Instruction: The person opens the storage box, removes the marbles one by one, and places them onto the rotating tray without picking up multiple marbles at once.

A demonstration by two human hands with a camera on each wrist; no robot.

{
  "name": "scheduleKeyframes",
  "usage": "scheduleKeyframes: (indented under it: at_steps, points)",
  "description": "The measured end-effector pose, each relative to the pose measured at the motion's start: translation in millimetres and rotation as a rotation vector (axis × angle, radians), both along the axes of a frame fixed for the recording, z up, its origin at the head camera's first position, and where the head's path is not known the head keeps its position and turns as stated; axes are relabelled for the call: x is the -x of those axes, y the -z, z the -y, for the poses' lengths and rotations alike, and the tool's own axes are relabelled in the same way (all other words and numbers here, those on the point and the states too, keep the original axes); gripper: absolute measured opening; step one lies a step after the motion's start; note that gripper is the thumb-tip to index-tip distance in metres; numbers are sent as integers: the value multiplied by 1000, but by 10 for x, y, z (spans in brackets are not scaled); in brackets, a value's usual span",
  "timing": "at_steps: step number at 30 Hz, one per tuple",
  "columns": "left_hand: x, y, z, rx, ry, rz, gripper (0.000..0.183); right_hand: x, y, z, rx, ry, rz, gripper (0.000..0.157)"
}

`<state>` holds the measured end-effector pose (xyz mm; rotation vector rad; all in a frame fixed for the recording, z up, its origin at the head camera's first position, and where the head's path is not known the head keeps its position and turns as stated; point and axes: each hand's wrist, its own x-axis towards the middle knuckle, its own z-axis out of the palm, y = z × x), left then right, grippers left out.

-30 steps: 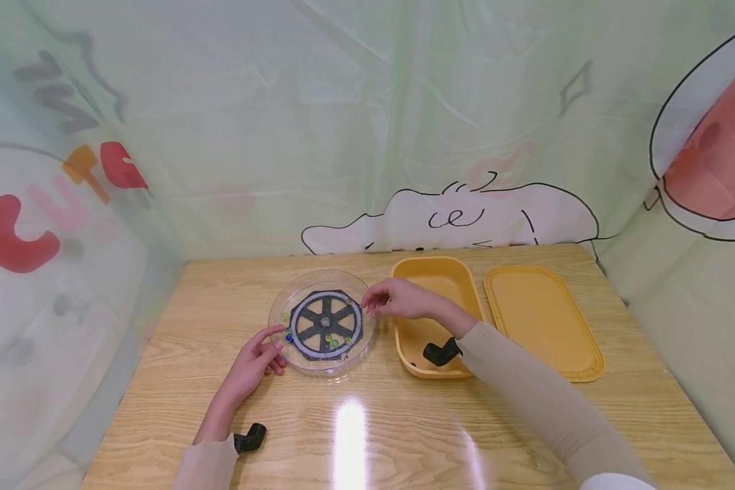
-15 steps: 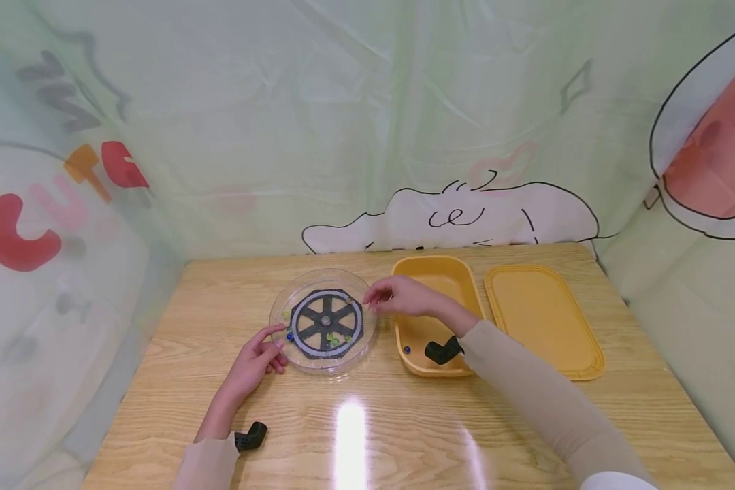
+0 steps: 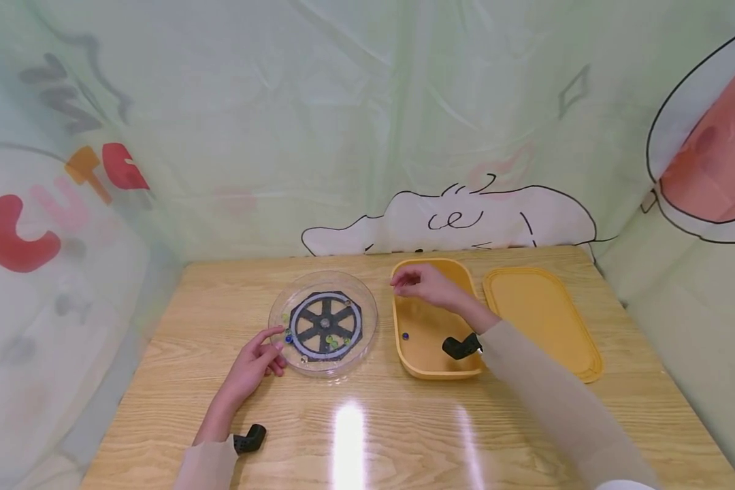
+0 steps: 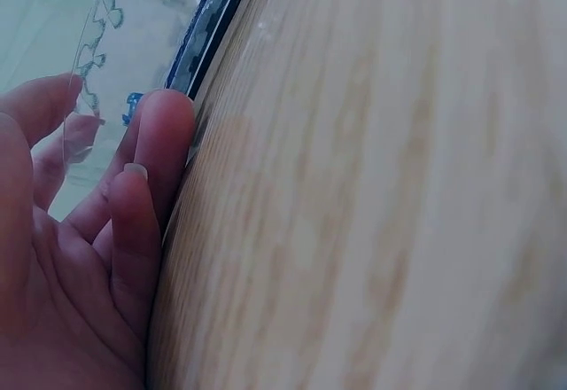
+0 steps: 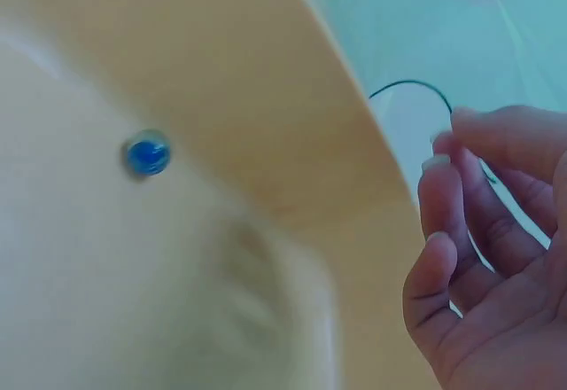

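Note:
On the wooden table stands a round clear dish (image 3: 367, 344), with a dark spoked pattern (image 3: 326, 322) visible in it. Blue, green and clear marbles (image 3: 333, 342) lie inside. My left hand (image 3: 255, 361) pinches the dish's left rim; its lower fingers lie against the outside wall in the left wrist view. My right hand (image 3: 427, 284) hovers over the back left of a yellow box (image 3: 437, 361), fingers loosely curled and fingertips close together, nothing visible between them. A blue marble (image 5: 147, 153) sits on the box floor near its wall.
A flat yellow lid (image 3: 542, 320) lies right of the box, partly behind my right sleeve. Pale printed curtains (image 3: 269, 150) close off the back and sides of the table (image 3: 306, 435). A black wrist camera mount (image 3: 462, 347) hangs over the box.
My right hand has moved right from the dish's rim to above the box. A clear marble in the dish has shifted left, and the blue one in the box rolled backward. My left hand stays put.

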<state>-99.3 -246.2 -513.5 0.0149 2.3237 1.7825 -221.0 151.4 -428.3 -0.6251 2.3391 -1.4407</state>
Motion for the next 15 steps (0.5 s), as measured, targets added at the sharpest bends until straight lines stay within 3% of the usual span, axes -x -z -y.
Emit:
scheduleKeyframes:
  at_steps: [8,15]
  points:
    - [0,7,1,-5,-1,21,39,77,248,-124,-120,14,-5,12]
    - [-7,-19,-8,-4,-4,10,39,110,372,-141,-209,-154,58,16]
